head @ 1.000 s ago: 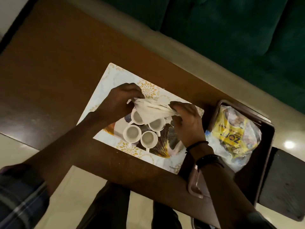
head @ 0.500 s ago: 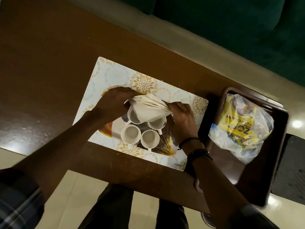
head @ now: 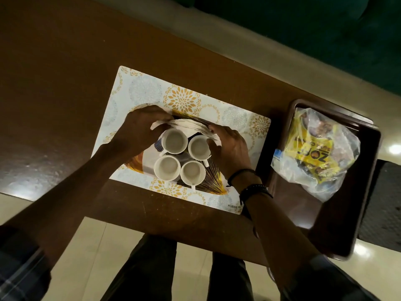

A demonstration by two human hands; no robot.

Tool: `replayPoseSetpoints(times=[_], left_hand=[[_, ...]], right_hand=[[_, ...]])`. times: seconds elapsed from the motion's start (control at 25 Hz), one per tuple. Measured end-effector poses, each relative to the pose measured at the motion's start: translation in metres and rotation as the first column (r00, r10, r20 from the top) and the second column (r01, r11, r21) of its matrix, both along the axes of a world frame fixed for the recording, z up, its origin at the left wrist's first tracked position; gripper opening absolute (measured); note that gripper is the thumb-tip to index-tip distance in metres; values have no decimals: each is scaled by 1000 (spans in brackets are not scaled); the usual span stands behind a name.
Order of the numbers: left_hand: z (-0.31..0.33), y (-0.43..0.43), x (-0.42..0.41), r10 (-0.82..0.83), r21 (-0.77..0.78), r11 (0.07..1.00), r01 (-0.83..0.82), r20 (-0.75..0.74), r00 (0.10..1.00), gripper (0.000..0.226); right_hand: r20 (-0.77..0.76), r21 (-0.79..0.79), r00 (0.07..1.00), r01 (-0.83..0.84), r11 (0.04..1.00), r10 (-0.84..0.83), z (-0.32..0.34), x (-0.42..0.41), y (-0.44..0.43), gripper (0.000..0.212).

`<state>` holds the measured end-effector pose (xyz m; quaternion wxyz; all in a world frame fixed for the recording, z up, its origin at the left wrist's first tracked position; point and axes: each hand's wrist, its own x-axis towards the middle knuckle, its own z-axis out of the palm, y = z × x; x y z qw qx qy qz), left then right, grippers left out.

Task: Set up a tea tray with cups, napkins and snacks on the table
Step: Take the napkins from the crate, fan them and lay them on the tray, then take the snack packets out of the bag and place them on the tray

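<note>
Fingers of left hand (head: 141,129) and right hand (head: 230,146) curled, pinching opposite ends of napkin (head: 188,126), just behind the 4 cups (head: 174,141) on the fan-patterned tray (head: 211,184). Lay it flat, low, clear of rims. Snack bag (head: 314,148) sits well right.

My left arm bare up to a dark checked sleeve (head: 19,272), thin black cord (head: 239,173) and thicker black band (head: 255,189) on the wrist of my right hand (head: 230,146), dark right sleeve (head: 325,285), dark trousers (head: 152,268)
</note>
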<state>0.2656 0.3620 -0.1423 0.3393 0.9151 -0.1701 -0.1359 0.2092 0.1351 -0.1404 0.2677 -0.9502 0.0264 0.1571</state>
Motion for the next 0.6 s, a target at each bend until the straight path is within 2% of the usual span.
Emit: replayPoseSetpoints(times=[0.2,0.32,0.4,0.52,0.56,0.6], left_hand=[[-2,-8,0,4,41,999,-1,-76,997,30],[8,-18,-10,121,45,992,-120,-28,992,38],[25,-33,-23,161,-6,987,-161,19,987,41],[53,-78,-51,97,-74,993,-93,55,994,41],[59,-95,-61,69,-103,992,-67,16,997,41],[63,-111,-71,36,-133,990,-40,-33,999,41]], right_hand=[[-51,85,994,100,991,-96,-3,-9,-8,48],[-17,130,970,241,962,-241,10,-23,-23,47],[55,169,917,382,909,-395,21,-36,-37,43],[129,175,735,644,745,-665,39,-65,-80,42],[135,133,703,685,716,-698,41,-76,-96,41],[126,54,718,684,728,-684,42,-86,-112,37]])
